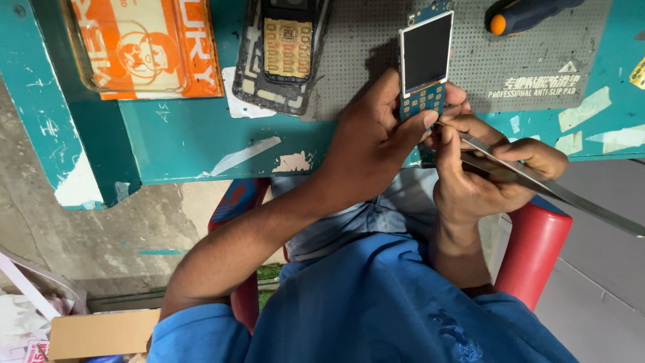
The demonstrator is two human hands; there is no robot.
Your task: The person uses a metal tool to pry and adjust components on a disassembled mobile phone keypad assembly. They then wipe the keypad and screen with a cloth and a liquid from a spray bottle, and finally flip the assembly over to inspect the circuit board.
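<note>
- The left hand (373, 144) gripped the phone circuit board (425, 64) by its lower end, thumb and fingers closed firmly around the blue keypad section, with the dark screen facing up.
- The board stood over the near edge of the grey anti-slip mat (470, 60), just above the person's lap.
- The right hand (487, 178) was closed on a pair of metal tweezers (517, 171), pinching them narrow. Their tips met the lower edge of the board, beside the left thumb, and the long handles ran out to the right, away from the mat.
- To the left of the mat's near corner, partly resting on it, lay the phone's black housing (279, 57) with its gold keypad contact sheet showing, well apart from the board.
- At the mat's far right corner rested a screwdriver (527, 13) with a dark handle and an orange cap, untouched by either hand.
- Further left of the mat, a clear tray (134, 47) held an orange printed packet.
- The mat itself lay on a worn teal table (181, 148) with patches of peeling paint and tape.
- Judging from the layout, the phone was already opened and the board lifted out of its housing. The fine work at the board's lower edge appeared to be in hand, and putting the phone back together remained undone.
</note>
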